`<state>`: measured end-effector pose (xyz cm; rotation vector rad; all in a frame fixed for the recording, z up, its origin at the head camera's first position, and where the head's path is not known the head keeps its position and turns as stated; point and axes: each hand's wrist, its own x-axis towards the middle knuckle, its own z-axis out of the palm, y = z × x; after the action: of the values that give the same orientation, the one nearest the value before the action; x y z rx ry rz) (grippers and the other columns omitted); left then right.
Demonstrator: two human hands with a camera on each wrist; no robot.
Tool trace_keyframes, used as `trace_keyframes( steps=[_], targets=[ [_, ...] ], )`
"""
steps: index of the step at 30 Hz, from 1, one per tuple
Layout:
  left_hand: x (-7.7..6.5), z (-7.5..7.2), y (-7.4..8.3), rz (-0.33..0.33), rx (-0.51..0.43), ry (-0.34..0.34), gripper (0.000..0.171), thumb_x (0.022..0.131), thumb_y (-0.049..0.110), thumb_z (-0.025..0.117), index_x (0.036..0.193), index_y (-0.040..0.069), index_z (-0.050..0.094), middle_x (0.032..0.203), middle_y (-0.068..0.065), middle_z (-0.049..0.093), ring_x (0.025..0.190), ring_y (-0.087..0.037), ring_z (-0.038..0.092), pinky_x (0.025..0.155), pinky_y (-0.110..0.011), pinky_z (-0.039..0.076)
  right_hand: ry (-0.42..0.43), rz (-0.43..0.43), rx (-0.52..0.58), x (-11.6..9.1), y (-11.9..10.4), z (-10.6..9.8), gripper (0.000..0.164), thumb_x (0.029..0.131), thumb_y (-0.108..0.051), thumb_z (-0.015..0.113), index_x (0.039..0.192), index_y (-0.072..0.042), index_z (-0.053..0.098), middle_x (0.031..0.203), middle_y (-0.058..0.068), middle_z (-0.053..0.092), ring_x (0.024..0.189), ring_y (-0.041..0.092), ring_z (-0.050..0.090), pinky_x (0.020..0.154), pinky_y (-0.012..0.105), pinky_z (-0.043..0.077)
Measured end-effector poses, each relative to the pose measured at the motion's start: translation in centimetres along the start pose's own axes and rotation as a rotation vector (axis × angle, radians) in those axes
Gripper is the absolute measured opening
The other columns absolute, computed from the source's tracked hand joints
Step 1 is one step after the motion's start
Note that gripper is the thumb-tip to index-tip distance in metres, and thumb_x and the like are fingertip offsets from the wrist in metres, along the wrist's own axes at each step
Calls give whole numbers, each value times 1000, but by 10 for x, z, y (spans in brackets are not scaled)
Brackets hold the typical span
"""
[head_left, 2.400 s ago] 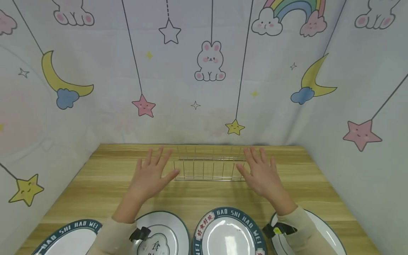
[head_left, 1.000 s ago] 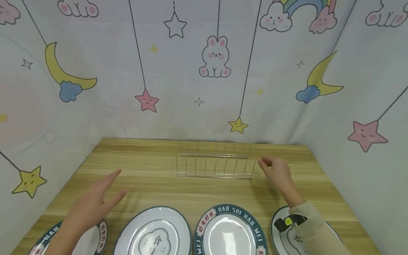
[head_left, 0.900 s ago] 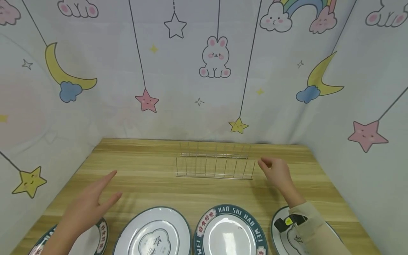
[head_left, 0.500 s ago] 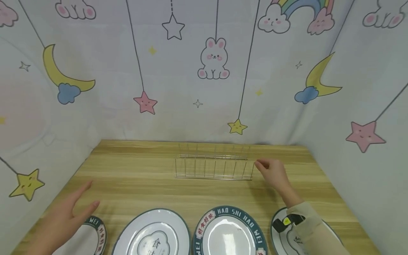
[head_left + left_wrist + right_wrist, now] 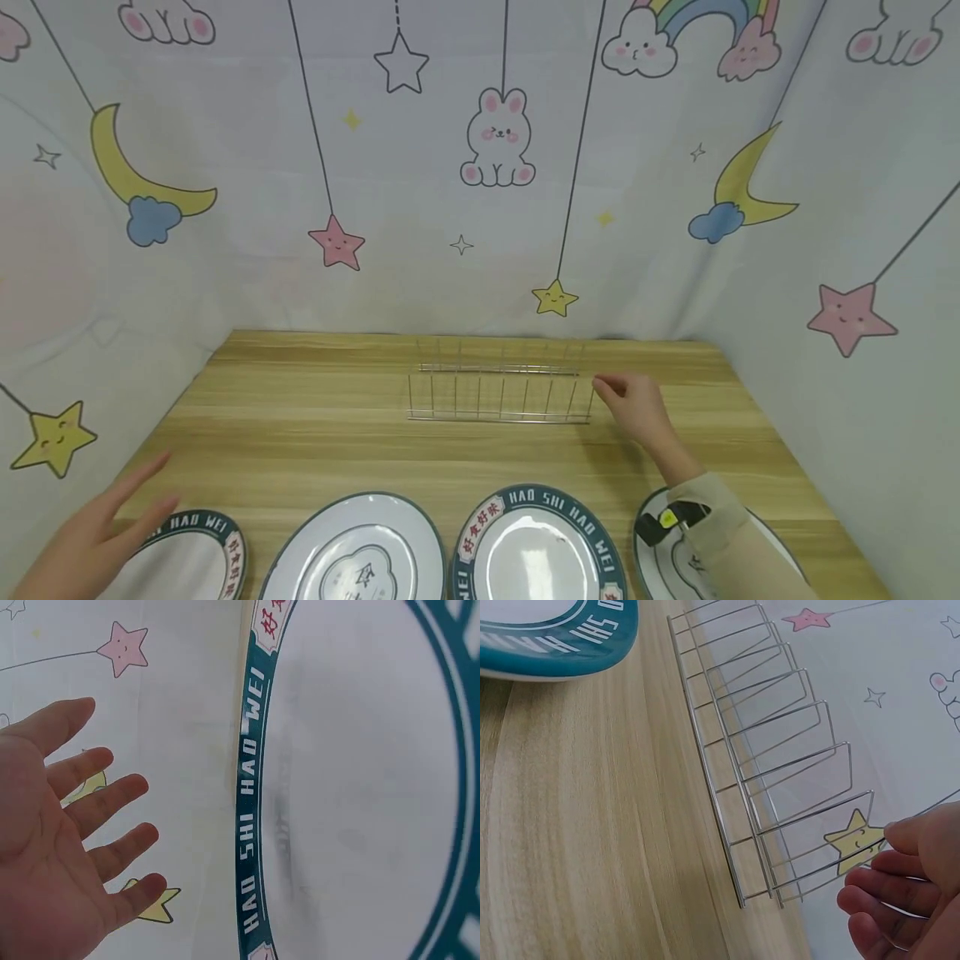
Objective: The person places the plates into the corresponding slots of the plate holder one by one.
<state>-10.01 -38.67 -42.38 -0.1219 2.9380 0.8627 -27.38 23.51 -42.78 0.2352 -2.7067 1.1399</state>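
Note:
My right hand (image 5: 637, 408) pinches the right end of a wire dish rack (image 5: 498, 420) between thumb and fingertips. The right wrist view shows the thumb and index finger of that hand (image 5: 922, 877) at the last wire loop of the rack (image 5: 716, 792), other fingers curled below. My left hand (image 5: 97, 533) is held over the left part of the leftmost plate (image 5: 236, 554), fingers spread and holding nothing. In the left wrist view the palm and loosely extended fingers of this hand (image 5: 60, 847) show beside the plate's green lettered rim (image 5: 248, 780).
Along the near side lie an upside-down plate (image 5: 300, 558), a face-up plate (image 5: 536, 558) with a green rim, and another upside-down plate (image 5: 656, 575) partly covered by the right sleeve. A printed cloth (image 5: 420, 167) encloses the wooden table (image 5: 300, 450) at back and sides.
Both hands were spread at the rack's ends earlier. The left hand has moved back and left to the leftmost plate; the right has closed on the rack's end. The rack stays in about the same place.

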Motion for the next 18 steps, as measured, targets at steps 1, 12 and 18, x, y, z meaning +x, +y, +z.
trace_keyframes(
  steps=[1, 12, 18],
  targets=[
    [0, 0, -3, -9, -5, -13, 78, 104, 45, 45, 155, -4, 12, 147, -43, 20, 108, -65, 48, 75, -73, 46, 1, -2, 2, 0, 0, 0, 31, 101, -19, 59, 120, 5, 67, 113, 20, 69, 105, 35, 65, 87, 50, 56],
    [-2, 7, -40, -59, -41, -104, 77, 103, 49, 46, 149, -9, 23, 148, -45, 9, 129, -69, 6, 85, -84, 22, -7, 20, 10, 1, -3, 5, 32, 101, -22, 59, 120, 3, 67, 114, 19, 69, 104, 34, 65, 88, 49, 56],
    [-1, 11, -54, -134, -66, -196, 86, 100, 58, 45, 149, -8, 23, 148, -44, -9, 128, -68, -8, 86, -84, 16, -15, 72, 25, 1, -4, 7, 34, 102, -25, 57, 122, 1, 66, 116, 19, 68, 106, 32, 64, 89, 48, 56]
  ],
)
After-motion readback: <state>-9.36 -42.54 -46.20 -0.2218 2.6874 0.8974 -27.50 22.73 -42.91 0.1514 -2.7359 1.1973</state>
